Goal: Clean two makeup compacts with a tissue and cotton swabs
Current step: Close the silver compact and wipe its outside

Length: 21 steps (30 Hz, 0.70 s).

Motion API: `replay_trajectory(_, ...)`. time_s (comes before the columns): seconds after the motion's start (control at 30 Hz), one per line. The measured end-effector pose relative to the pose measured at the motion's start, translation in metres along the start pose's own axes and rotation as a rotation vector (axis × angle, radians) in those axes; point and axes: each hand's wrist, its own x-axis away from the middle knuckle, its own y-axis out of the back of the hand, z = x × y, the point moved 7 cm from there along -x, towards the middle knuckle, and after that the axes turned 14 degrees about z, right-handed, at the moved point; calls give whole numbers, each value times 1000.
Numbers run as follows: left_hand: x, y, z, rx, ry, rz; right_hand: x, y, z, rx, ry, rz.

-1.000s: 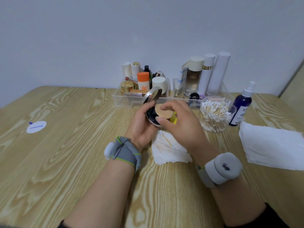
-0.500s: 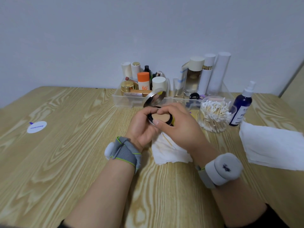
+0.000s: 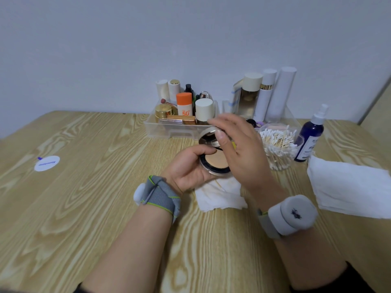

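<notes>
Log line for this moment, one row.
left hand holds open compact | right hand pinches lid | puff in base | stained tissue beneath

A clear tray (image 3: 160, 131) of cosmetics is set on the counter (image 3: 84, 208); a blue spray bottle (image 3: 310, 141) is placed nearby.
</notes>
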Motion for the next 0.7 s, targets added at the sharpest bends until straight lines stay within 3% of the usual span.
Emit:
replay_trajectory(0.3,1,-7,-14,70,-161,140,2,0,-2,-116,-6,3)
replay_trajectory(0.47,2,11,-24,178,-275,19,0,-14,3,-109,49,118)
replay_trajectory(0.6,5,18,-26,167,-292,-75,1,-19,5,-90,63,119)
replay_trajectory(0.7,4,22,-27,297,-333,-105,2,-21,4,-68,51,129)
